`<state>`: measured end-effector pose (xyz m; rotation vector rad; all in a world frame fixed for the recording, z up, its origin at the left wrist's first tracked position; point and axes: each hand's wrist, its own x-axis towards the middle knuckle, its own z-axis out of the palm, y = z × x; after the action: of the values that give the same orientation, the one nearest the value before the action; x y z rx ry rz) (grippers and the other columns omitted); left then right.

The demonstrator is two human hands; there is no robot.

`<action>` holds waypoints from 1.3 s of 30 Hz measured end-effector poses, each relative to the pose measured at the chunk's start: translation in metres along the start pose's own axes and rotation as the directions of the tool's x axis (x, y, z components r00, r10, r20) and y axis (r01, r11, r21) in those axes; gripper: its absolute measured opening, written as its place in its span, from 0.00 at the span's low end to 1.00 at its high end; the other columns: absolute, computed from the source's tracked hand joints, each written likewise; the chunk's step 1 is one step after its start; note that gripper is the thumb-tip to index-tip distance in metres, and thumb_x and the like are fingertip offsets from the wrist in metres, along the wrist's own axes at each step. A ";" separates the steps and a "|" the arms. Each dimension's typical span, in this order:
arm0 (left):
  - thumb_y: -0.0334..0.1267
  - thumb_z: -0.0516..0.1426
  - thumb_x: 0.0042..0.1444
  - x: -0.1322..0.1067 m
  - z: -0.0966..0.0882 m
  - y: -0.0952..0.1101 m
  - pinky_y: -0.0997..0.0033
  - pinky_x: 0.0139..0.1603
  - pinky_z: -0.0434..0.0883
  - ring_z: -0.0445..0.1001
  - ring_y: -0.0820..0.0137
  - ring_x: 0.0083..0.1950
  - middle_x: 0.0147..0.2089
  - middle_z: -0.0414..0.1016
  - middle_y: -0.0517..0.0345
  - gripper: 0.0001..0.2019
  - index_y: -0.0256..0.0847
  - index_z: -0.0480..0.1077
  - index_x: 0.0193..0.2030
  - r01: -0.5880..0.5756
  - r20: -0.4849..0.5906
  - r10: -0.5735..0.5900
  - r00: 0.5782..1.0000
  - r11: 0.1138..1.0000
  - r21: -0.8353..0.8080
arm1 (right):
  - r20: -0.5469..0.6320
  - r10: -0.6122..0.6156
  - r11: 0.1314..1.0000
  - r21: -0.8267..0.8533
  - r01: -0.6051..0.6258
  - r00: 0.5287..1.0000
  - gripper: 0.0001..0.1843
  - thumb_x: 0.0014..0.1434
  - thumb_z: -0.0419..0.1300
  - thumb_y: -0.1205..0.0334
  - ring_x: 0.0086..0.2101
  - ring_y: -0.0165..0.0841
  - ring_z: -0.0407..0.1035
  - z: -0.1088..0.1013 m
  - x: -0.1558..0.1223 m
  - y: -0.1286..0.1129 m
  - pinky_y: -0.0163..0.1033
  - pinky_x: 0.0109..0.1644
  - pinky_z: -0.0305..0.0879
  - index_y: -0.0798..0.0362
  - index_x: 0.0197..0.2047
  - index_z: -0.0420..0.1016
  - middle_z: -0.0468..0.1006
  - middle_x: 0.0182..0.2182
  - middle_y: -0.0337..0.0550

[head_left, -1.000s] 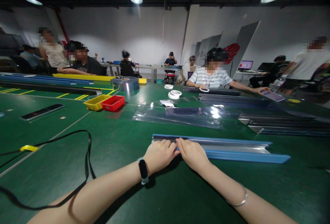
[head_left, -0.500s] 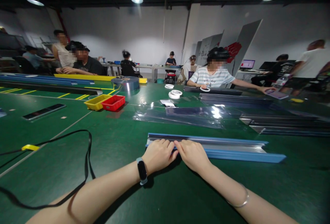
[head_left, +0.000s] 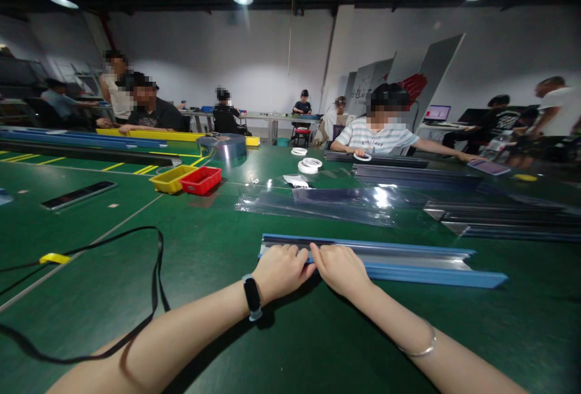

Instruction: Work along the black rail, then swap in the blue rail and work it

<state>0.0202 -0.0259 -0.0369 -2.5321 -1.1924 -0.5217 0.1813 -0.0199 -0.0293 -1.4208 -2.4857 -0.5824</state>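
A blue channel-shaped profile (head_left: 436, 274) with a silvery inside lies lengthwise on the green table before me. My left hand (head_left: 282, 270), with a dark-faced band at the wrist, is closed over the profile's near edge close to its left end. Right beside it, my right hand (head_left: 341, 268) grips the same edge, and the two thumbs almost meet. The fingertips of both hands are curled over into the channel, partly out of sight. The profile's right half extends past my right hand.
Clear plastic strips (head_left: 318, 203) lie beyond the profile, with white rings (head_left: 309, 166) behind them. Dark profiles (head_left: 512, 218) are at the right. Leftward are a red bin (head_left: 201, 181), a yellow bin (head_left: 172, 180), a phone (head_left: 79, 195) and a black cable (head_left: 157, 273). A co-worker (head_left: 381, 134) sits opposite.
My hands stay on the profile, with a slightly wider gap between the thumbs. The whole view has shifted a little. People in the background have moved slightly.
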 end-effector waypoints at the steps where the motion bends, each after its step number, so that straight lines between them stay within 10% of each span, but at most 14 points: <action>1: 0.45 0.43 0.58 0.000 -0.001 0.000 0.67 0.29 0.65 0.69 0.65 0.30 0.28 0.69 0.54 0.15 0.39 0.64 0.33 0.005 0.002 -0.005 1.000 1.000 -0.002 | 0.004 0.025 1.000 0.006 -0.025 1.000 0.21 0.61 0.40 0.61 0.23 0.30 0.67 0.000 0.000 -0.001 0.34 0.25 0.47 0.54 0.28 0.71 0.73 0.20 0.42; 39: 0.44 0.46 0.55 -0.001 0.001 0.004 0.66 0.34 0.66 0.69 0.66 0.33 0.27 0.69 0.52 0.13 0.37 0.64 0.30 0.052 -0.091 -0.056 0.994 0.997 -0.049 | -0.057 0.081 0.988 0.134 -0.073 0.995 0.22 0.62 0.39 0.60 0.28 0.29 0.67 -0.001 -0.005 -0.004 0.34 0.32 0.54 0.54 0.26 0.70 0.72 0.22 0.42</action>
<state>0.0231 -0.0289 -0.0392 -2.4900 -1.2316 -0.6799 0.1804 -0.0265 -0.0312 -1.4194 -2.3623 -0.4316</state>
